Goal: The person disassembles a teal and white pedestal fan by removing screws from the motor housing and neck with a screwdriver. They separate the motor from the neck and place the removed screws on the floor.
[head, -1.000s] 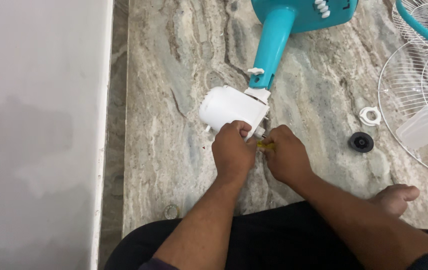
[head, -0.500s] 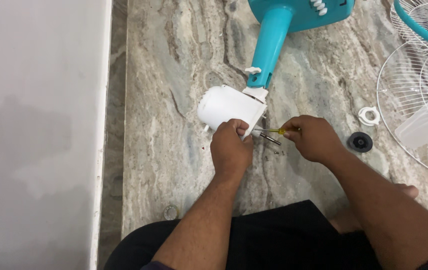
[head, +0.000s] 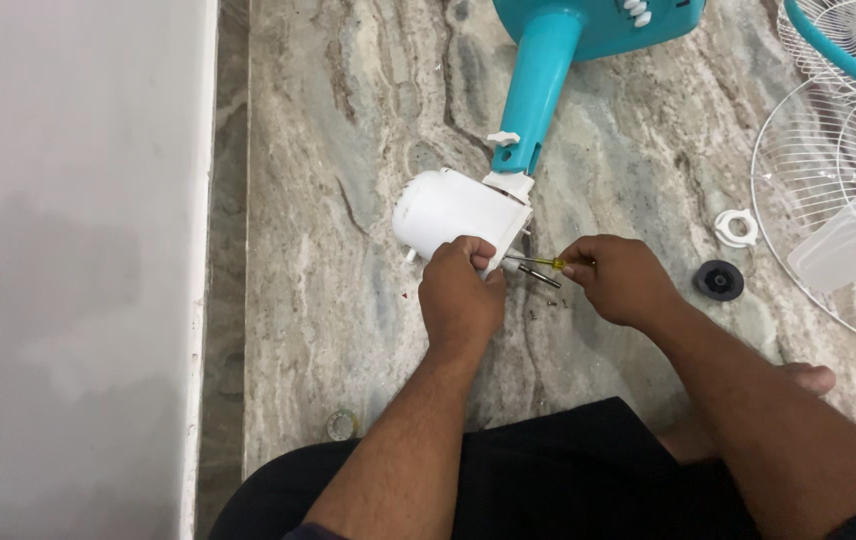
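Observation:
A white fan motor housing (head: 451,212) lies on the marble floor, joined to a teal fan stand (head: 540,85). My left hand (head: 461,297) grips the housing's near edge. My right hand (head: 620,277) holds a small screwdriver with a yellow handle (head: 538,263), its metal shaft pointing left at the housing's open face. A dark metal shaft sticks out of the housing just below the screwdriver. A few tiny screws lie on the floor beneath the tool.
A white wire fan grille (head: 828,190) and a translucent fan blade (head: 853,243) lie at right. A white ring nut (head: 736,228) and a black round cap (head: 719,280) sit beside them. A grey wall (head: 68,270) runs along the left. My foot (head: 803,378) rests at right.
My right hand has drawn away to the right of my left hand, bringing the screwdriver into view. It now points at the housing. My left hand stays on the housing.

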